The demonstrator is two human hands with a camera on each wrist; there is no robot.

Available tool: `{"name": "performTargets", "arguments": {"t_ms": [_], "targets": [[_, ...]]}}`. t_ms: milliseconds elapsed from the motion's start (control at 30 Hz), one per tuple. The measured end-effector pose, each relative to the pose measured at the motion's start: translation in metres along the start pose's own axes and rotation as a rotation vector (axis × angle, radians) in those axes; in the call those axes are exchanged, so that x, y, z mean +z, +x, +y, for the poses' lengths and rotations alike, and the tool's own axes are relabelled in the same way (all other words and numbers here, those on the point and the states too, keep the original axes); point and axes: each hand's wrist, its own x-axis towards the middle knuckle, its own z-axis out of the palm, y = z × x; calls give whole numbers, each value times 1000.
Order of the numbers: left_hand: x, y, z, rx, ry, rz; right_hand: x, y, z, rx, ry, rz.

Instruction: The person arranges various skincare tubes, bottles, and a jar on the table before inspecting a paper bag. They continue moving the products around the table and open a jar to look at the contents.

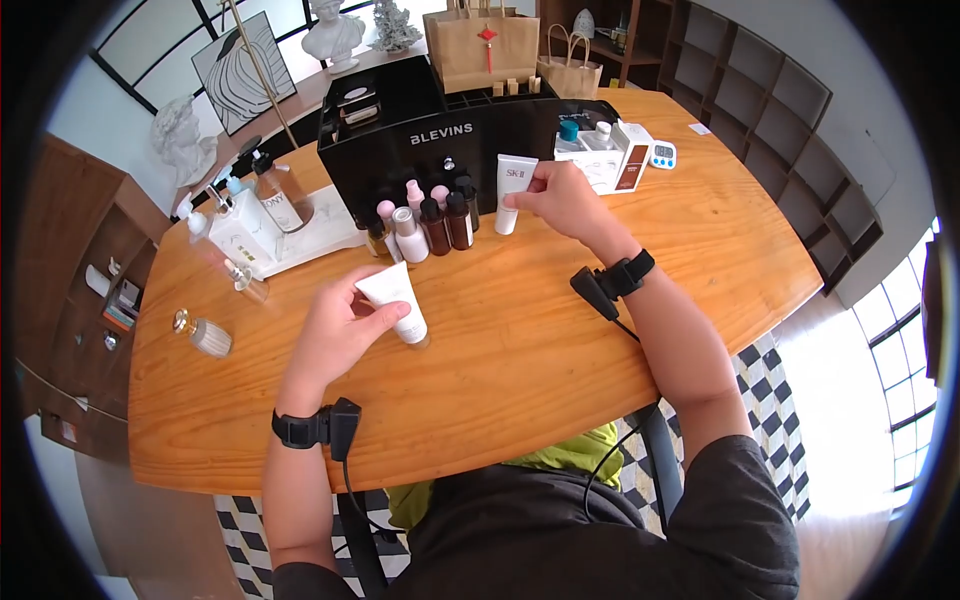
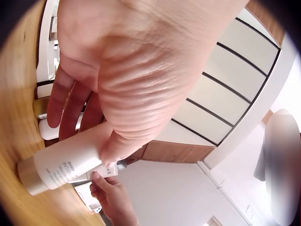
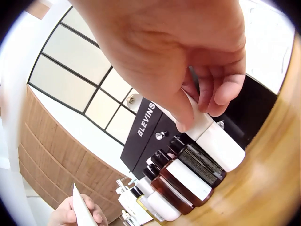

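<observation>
My left hand (image 1: 335, 335) grips a white squeeze tube (image 1: 394, 286) between thumb and fingers. The tube tilts over the near part of the table, its pale cap (image 2: 29, 176) at the lower end, close to the wood. Farther right, my right hand (image 1: 575, 205) pinches a white SK-II tube (image 1: 515, 178), which stands upright, cap (image 3: 221, 147) down, at the table surface. Just left of that tube sits a cluster of small bottles, among them brown bottles (image 1: 459, 222) with black caps and a white bottle (image 1: 409, 240). Right behind them rises a black BLEVINS case (image 1: 400, 160).
A marble tray (image 1: 330, 225) with pump bottles is at the left. Nearer lies a ribbed glass bottle (image 1: 210, 338) with a gold cap. White boxes (image 1: 590, 170) and a small timer (image 1: 663, 154) stand at the right. Paper bags (image 1: 480, 60) are behind the case.
</observation>
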Motion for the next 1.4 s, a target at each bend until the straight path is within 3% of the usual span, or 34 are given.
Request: {"name": "performTargets", "arguments": {"t_ms": [133,233,633,767,933,1133,1400], "targets": [[-6,-1,-7,-137,74,-64,7,4,-1,60,98,-35],[-7,-2,-5,-170,88,-136,17,14,4,0,122,-30],[-6,-6,4,-127,153,-169,42,26,13,-76,213,9],[-5,-6,-3,-113,234,-157,44,20,5,-10,230,22],[-2,-6,-8,-127,211,-198,40,18,5,-110,109,121],[-1,-5,-11,-164,220,-217,35,15,-1,-77,14,149],[3,-4,-9,-159,209,-201,39,20,9,-110,83,152]]}}
